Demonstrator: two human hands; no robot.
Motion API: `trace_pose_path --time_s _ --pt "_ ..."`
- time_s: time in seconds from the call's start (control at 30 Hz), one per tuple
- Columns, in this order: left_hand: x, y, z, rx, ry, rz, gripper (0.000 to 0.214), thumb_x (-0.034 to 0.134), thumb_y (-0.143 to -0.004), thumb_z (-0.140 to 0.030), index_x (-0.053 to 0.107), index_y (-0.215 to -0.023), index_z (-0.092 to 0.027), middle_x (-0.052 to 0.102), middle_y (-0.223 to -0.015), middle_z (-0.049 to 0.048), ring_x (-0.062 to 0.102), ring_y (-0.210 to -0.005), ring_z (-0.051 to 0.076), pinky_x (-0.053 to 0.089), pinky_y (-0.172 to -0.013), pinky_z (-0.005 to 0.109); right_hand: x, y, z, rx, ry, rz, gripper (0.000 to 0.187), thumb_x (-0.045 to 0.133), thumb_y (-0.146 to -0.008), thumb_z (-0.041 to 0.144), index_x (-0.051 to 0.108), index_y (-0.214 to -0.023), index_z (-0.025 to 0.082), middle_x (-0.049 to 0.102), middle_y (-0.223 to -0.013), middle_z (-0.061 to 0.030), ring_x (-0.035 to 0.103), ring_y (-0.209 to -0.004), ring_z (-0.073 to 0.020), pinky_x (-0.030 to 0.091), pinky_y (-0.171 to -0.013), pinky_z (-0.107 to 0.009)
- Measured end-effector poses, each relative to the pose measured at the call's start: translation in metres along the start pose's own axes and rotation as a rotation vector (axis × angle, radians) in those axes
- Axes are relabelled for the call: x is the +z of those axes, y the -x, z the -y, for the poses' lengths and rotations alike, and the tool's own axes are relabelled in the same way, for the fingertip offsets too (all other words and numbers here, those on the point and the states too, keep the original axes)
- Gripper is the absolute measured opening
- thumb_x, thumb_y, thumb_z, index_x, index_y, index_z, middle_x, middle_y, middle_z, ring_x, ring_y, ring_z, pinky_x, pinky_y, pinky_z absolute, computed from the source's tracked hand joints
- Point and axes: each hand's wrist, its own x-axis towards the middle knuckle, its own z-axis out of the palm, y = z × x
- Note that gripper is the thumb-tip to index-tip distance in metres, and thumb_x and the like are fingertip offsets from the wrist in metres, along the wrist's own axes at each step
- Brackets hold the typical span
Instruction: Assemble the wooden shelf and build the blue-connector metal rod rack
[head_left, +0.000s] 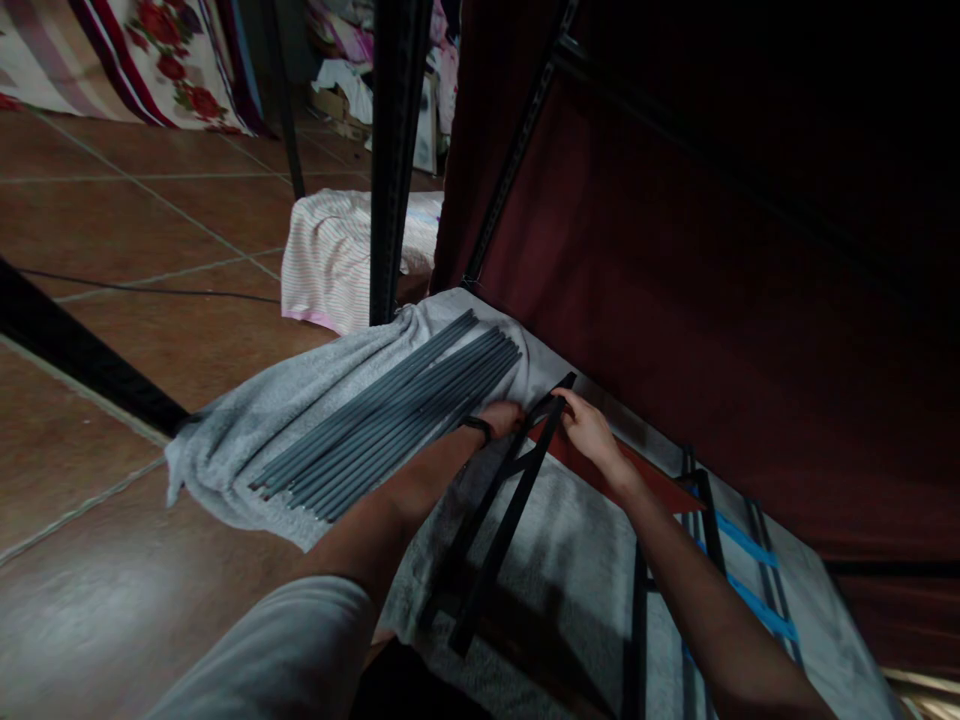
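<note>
A narrow black frame (pixel 517 490), made of two long bars with short crosspieces, slants above the grey cloth (pixel 577 540). My right hand (pixel 589 432) pinches its far end, thumb and fingers closed at the corner. At the left bar near that same end is my left hand (pixel 502 418), curled closed against it, with a dark band round the wrist; its fingertips are partly hidden. Just left of this hand, many thin grey rods (pixel 405 410) lie side by side on the cloth. An orange-red flat piece (pixel 645 475) lies under and beside my right forearm.
Further black frame parts (pixel 712 530) with blue strips (pixel 761 605) lie to the right. Black perforated posts (pixel 390 170) rise at the cloth's edges. A dark red curtain (pixel 637 270) hangs behind. On the tiled floor, a cable (pixel 150 287) runs toward a striped cloth (pixel 330 250).
</note>
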Motion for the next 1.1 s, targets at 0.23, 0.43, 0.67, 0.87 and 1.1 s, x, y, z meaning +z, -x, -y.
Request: trace_pose_path --time_s 0.23,0.43,0.67,0.87,1.1 --pt "-0.003 0.003 -0.01 -0.002 -0.015 0.007 0.025 0.052 -0.09 -0.02 0.073 -0.102 -0.02 0.073 -0.099 0.0049 0.066 -0.086 0.017 0.047 -0.075 0.024 0.0 0.0 0.0 -0.001 -0.006 0.011 0.052 0.048 -0.084 0.009 0.055 -0.132 0.028 0.065 -0.127 -0.0037 0.06 -0.12 -0.0218 0.047 -0.106 -0.04" --pt "-0.004 0.002 -0.012 0.043 -0.04 0.02 0.026 0.05 -0.091 -0.018 0.072 -0.104 -0.018 0.072 -0.106 0.0076 0.066 -0.095 0.02 0.047 -0.081 0.026 0.0 0.0 -0.002 -0.004 -0.005 0.004 0.052 0.049 -0.083 0.009 0.056 -0.131 0.03 0.066 -0.127 -0.0024 0.06 -0.121 -0.0214 0.046 -0.107 -0.04" --pt "-0.006 -0.002 -0.008 0.029 -0.034 0.055 0.022 0.057 -0.088 -0.021 0.074 -0.101 -0.018 0.074 -0.099 0.0061 0.067 -0.087 0.018 0.048 -0.075 0.023 0.0 0.0 0.0 -0.001 0.011 0.003 0.053 0.049 -0.083 0.007 0.056 -0.131 0.029 0.065 -0.128 -0.0034 0.059 -0.123 -0.0227 0.046 -0.107 -0.042" --pt "-0.003 -0.005 -0.011 -0.01 -0.042 0.049 0.022 0.054 -0.089 -0.021 0.073 -0.099 -0.016 0.075 -0.095 0.0064 0.068 -0.086 0.019 0.048 -0.076 0.024 0.0 0.0 -0.002 0.001 -0.006 0.009 0.055 0.05 -0.082 0.008 0.055 -0.132 0.03 0.064 -0.129 -0.0021 0.059 -0.122 -0.0215 0.047 -0.107 -0.04" --pt "-0.001 -0.004 -0.012 0.024 -0.073 0.033 0.025 0.05 -0.091 -0.017 0.072 -0.103 -0.017 0.073 -0.106 0.0084 0.067 -0.095 0.02 0.049 -0.083 0.027 0.001 0.0 -0.001 -0.009 0.02 0.005 0.053 0.049 -0.083 0.009 0.055 -0.132 0.029 0.065 -0.128 -0.0031 0.059 -0.121 -0.0224 0.047 -0.106 -0.04"
